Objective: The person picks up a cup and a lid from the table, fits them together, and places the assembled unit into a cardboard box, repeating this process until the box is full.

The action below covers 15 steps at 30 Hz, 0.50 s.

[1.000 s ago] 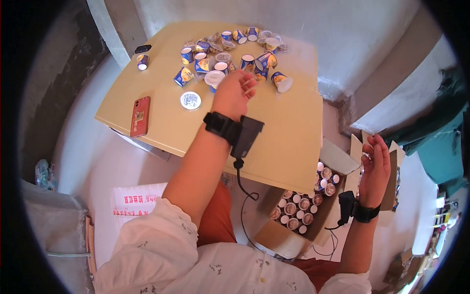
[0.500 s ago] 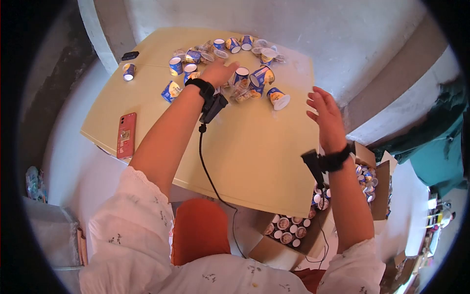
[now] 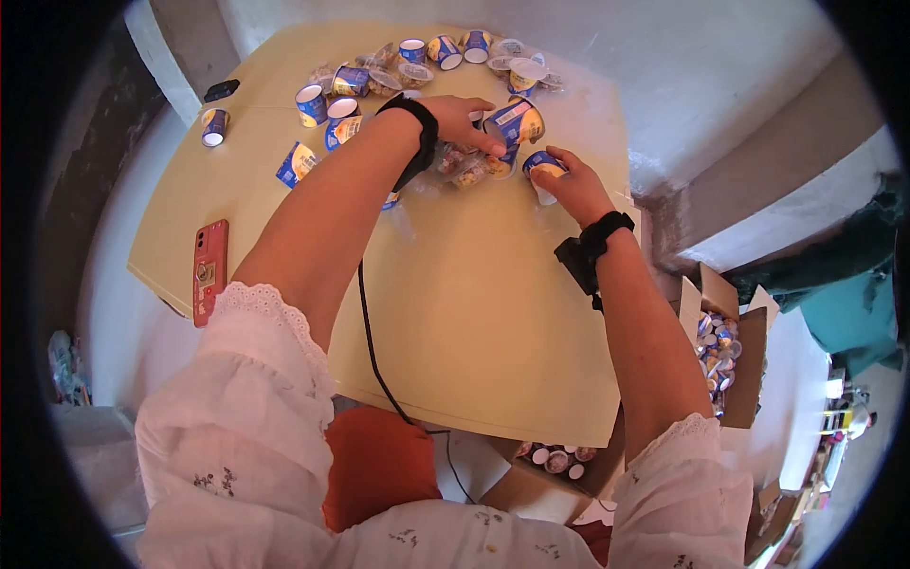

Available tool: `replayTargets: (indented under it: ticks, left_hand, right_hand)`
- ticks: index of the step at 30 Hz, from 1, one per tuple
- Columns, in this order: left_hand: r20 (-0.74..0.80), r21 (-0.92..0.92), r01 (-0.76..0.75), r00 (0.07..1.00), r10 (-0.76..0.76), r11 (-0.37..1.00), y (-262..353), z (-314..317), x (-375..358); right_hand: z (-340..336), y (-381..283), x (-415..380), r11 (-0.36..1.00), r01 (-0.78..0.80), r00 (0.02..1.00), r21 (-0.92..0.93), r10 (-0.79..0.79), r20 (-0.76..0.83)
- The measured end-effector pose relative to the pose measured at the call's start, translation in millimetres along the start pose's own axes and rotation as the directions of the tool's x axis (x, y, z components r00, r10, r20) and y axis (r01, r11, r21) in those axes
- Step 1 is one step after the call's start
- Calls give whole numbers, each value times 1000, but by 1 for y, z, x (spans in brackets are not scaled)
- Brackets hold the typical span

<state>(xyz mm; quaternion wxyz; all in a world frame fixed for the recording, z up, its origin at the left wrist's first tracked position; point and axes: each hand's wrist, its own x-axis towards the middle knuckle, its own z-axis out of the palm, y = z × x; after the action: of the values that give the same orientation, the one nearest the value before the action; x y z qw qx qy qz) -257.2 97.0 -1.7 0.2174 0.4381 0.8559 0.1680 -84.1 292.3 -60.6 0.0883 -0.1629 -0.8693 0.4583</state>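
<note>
My right hand [image 3: 580, 188] is closed around a blue-and-yellow paper cup [image 3: 543, 166] near the table's right side. My left hand [image 3: 462, 123] reaches over the middle of the cluster, thumb and fingers spread, at the left side of a tilted blue cup [image 3: 517, 121]. Another cup shows partly between its thumb and fingers. Just below that hand lie clear plastic tubs [image 3: 464, 168] with brownish contents. Left of my left wrist stand an upright cup [image 3: 311, 105] and a tipped cup [image 3: 297, 165]. A black strap with a device is on each wrist.
The yellow table [image 3: 455, 313] carries more cups and tubs along its far edge. A red phone [image 3: 210, 273] lies at the left, with a lone cup [image 3: 215, 127] and a black object [image 3: 222, 90] beyond it. Filled cardboard boxes [image 3: 752, 365] stand right and below. A black cable hangs over the front edge.
My right hand has moved left and inward from beside the table and closed on the cup. My left hand has shifted right toward the tilted cup. The view has tilted slightly.
</note>
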Motion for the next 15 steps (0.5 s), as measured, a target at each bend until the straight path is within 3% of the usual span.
replayTargets:
  ticks: [3, 9, 12, 14, 15]
  left_hand:
    - [38, -38, 6, 999, -5, 999, 6, 3, 0]
    - [80, -126, 80, 994, -70, 989, 41, 16, -35]
    - [52, -130, 118, 992, -113, 984, 45, 34, -41]
    - [-80, -1, 49, 996, -49, 999, 46, 47, -44]
    - [-60, -25, 48, 997, -49, 999, 50, 50, -49]
  right_hand:
    - [5, -14, -12, 999, -25, 1000, -30, 25, 6]
    - [18, -12, -43, 994, 103, 995, -47, -103, 4]
    - [20, -19, -67, 994, 79, 997, -76, -78, 6]
    - [18, -23, -84, 993, 63, 998, -101, -63, 1]
    - [16, -26, -91, 993, 66, 998, -102, -67, -4]
